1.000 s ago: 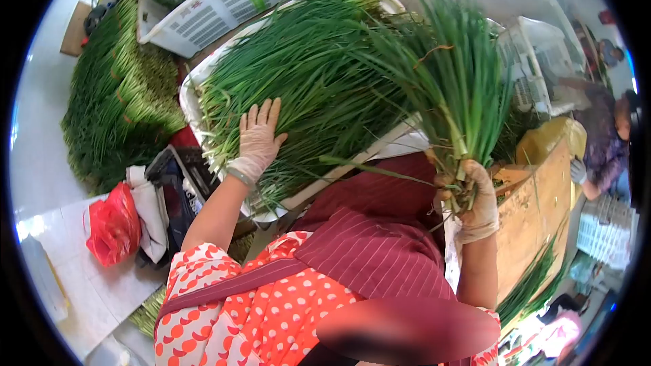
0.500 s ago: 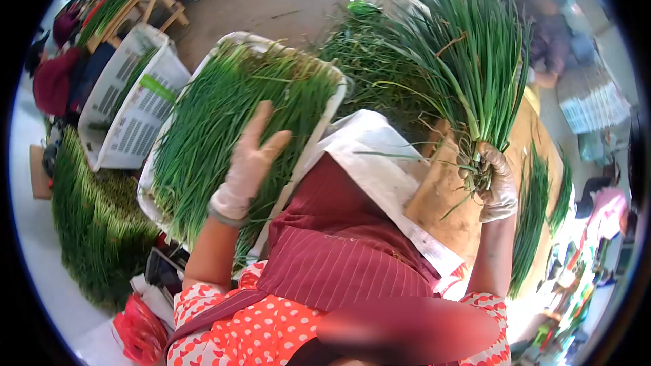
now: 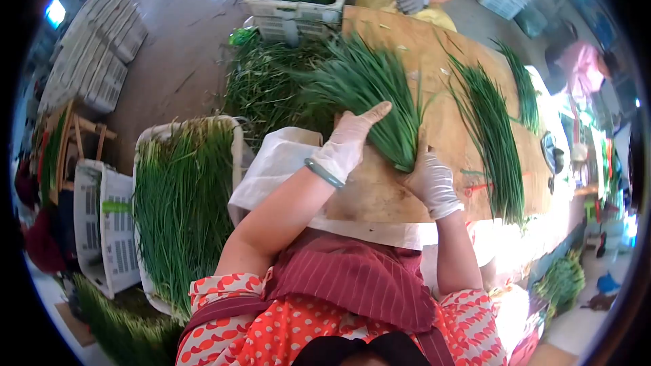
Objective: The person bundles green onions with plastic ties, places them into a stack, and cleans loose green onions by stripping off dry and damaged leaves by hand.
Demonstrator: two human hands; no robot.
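A bunch of green chives [image 3: 380,88] lies tilted over the wooden board, leaves fanned toward the far left. My left hand [image 3: 347,137], in a whitish glove with a bangle at the wrist, grips its left side with the thumb on top; the other fingers are partly hidden. My right hand [image 3: 432,181], gloved too, closes around the stalk ends near the board. To the right, another pile of chives [image 3: 491,139] rests on the board, with a smaller bunch [image 3: 521,88] beyond. A red-handled tool [image 3: 478,188] lies partly under the nearer pile.
The wooden board [image 3: 369,196] fills the space before me. Left stands a white crate [image 3: 239,156] full of chives. A heap of loose trimmings [image 3: 261,88] lies beyond, near another crate [image 3: 291,10]. Across the board, a co-worker's gloved hand [image 3: 411,2] rests by a yellow cloth.
My right hand has lowered the upright bunch onto the board. My left hand has moved from above the full crate to the bunch, and the view has turned right.
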